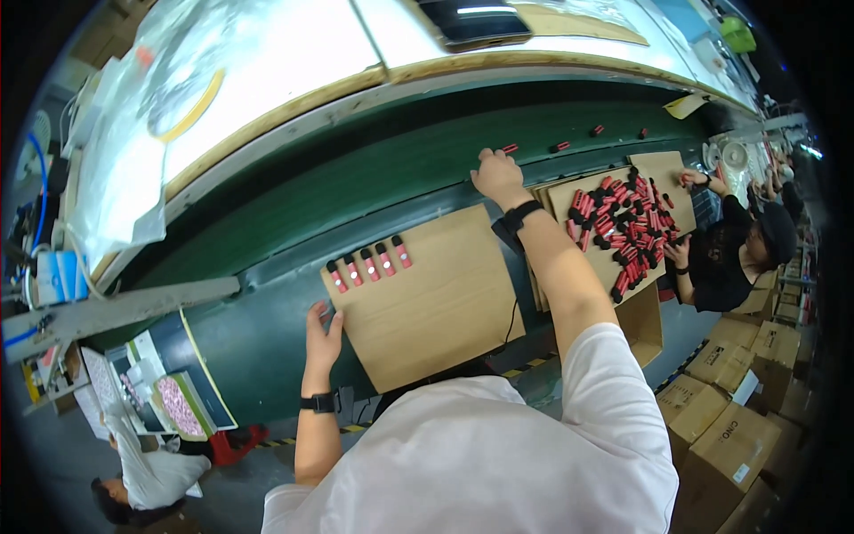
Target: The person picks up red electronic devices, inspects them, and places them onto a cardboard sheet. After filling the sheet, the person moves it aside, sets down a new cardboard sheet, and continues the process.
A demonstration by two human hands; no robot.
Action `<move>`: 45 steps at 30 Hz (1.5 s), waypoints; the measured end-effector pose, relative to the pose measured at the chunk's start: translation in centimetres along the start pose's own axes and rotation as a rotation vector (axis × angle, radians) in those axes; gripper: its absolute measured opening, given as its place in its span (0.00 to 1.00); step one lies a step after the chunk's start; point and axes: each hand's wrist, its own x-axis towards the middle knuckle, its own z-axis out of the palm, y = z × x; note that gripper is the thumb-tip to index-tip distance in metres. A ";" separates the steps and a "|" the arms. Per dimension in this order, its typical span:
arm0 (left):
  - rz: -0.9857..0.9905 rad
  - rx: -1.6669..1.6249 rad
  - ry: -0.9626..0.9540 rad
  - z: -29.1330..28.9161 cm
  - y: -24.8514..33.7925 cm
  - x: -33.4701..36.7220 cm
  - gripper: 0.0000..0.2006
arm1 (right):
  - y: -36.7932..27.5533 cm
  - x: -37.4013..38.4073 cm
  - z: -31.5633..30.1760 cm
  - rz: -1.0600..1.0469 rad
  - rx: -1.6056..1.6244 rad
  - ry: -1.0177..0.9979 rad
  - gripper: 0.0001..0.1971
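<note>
My right hand (498, 177) reaches over the green conveyor belt, its fingers bent and closed at a small red tube with a black cap (510, 149). Lower left, my left hand (322, 345) is open, thumb and fingers apart, beside the left edge of a flat cardboard sheet (436, 303). Nothing shows in that hand. A slanting row of several red, black-capped tubes (371, 264) lies along the sheet's upper left part, black caps pointing away from me. Farther right on the belt lie more such tubes (559, 147), spaced apart.
To the right, a heap of red tubes (623, 222) covers stacked cardboard (556, 200), where a co-worker's hand (679, 253) rests. Beyond the belt runs a white bench (285, 53) with a phone (471, 22). A metal bar (169, 301) stands left. Boxes (729, 445) fill the lower right.
</note>
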 end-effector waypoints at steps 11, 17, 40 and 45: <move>-0.023 0.001 0.317 -2.1 0.7 -1.6 0.15 | 5.6 6.8 4.6 0.229 -0.009 -0.073 0.14; 0.009 0.014 0.367 -3.0 3.7 -1.4 0.12 | 6.1 6.1 5.6 0.152 0.086 -0.012 0.12; 0.761 -0.050 -0.162 -5.0 26.1 -9.7 0.20 | -6.0 -28.8 -13.9 -0.740 0.956 0.184 0.13; 0.992 -0.056 -0.177 -6.0 25.4 -10.2 0.19 | -8.4 -31.1 -14.5 -0.800 1.046 0.216 0.16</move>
